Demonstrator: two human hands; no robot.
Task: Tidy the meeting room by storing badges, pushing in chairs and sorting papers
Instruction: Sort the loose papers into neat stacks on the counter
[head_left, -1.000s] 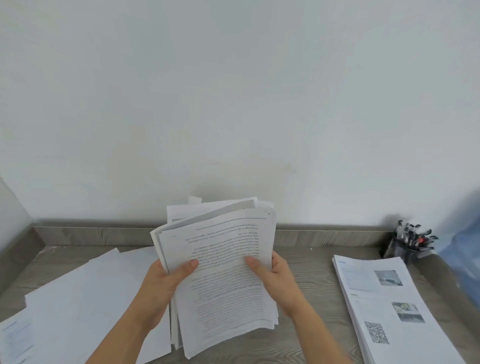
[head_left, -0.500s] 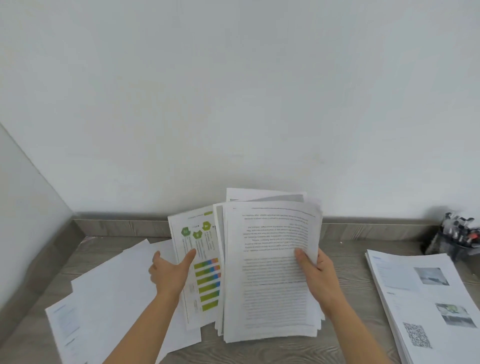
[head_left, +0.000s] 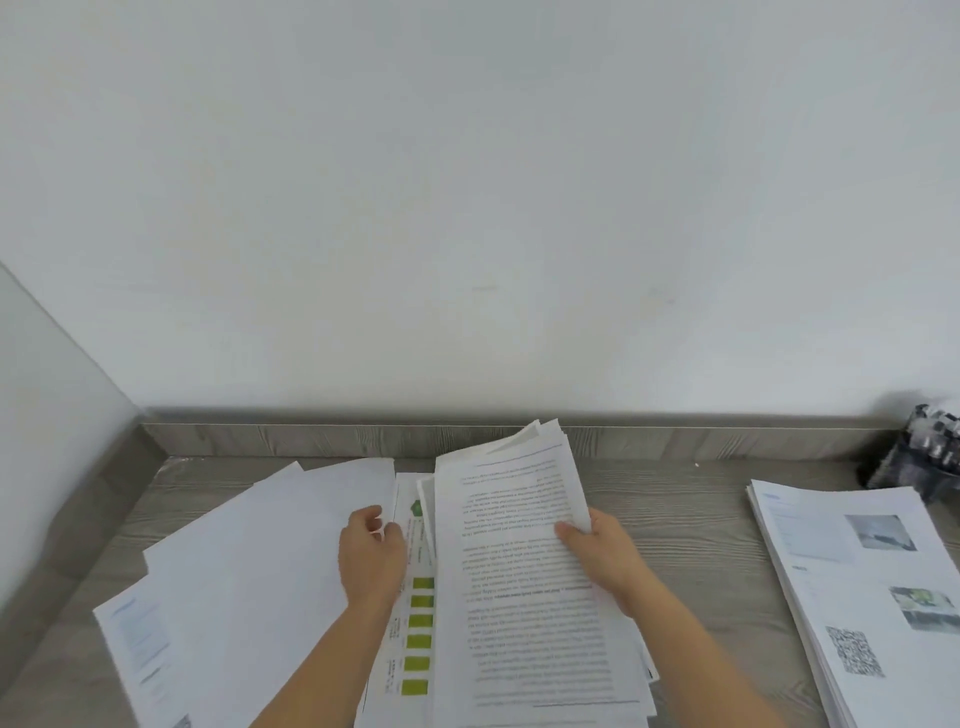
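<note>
My right hand (head_left: 605, 561) grips a sheaf of printed pages (head_left: 524, 597), thumb on the top sheet and fingers curled underneath at its right edge. The pages are thin white paper covered in dense grey lines of text; their far corners fan apart unevenly and the sheaf tilts up off the worktop (head_left: 691, 519), a matt grey surface with a fine wood grain.

My left hand (head_left: 371, 561) has its fingers curled, pinching the left edge of a chart sheet (head_left: 418, 623), which is white with a column of solid green squares and partly tucked under the sheaf. Just to the left, touching it, blank sheets (head_left: 260, 545) lie flat in a loose, overlapping spread, smooth and plain, with one faintly blue-printed page at the near corner.

Well apart on the right sits a squared pile of leaflets (head_left: 857, 571), its edges showing many thin layers, the top one bearing small photos and a square code. Behind it stands a dark pen pot (head_left: 930, 462), blurred. A low upstand (head_left: 311, 441) of the same grey grain meets the plain white wall (head_left: 467, 208).
</note>
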